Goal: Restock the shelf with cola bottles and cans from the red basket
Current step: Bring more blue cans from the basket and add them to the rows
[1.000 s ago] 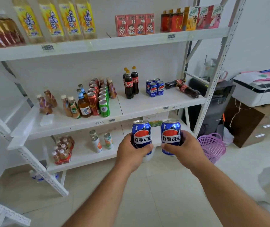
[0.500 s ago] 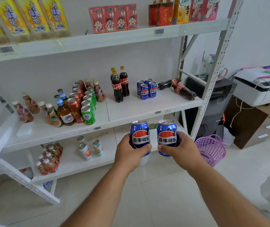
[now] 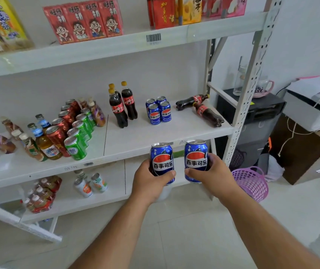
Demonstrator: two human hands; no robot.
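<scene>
My left hand (image 3: 151, 183) grips an upright blue cola can (image 3: 161, 162), and my right hand (image 3: 211, 175) grips a second blue cola can (image 3: 196, 159). Both cans hang side by side just in front of the middle shelf's front edge (image 3: 136, 152). On that shelf stand several blue cola cans (image 3: 158, 112) in a cluster, with upright cola bottles (image 3: 123, 104) to their left. Two cola bottles (image 3: 203, 109) lie on their sides to the right. The red basket is not in view.
Red and green cans and tea bottles (image 3: 64, 133) fill the shelf's left half. Drink cartons (image 3: 83, 21) line the top shelf. A purple basket (image 3: 250, 181) sits on the floor right of the rack post (image 3: 240, 117). A printer (image 3: 314, 105) stands far right.
The view has drawn closer to the shelf and shifted right. Both hands keep their cans side by side, now nearer the middle shelf's front edge.
</scene>
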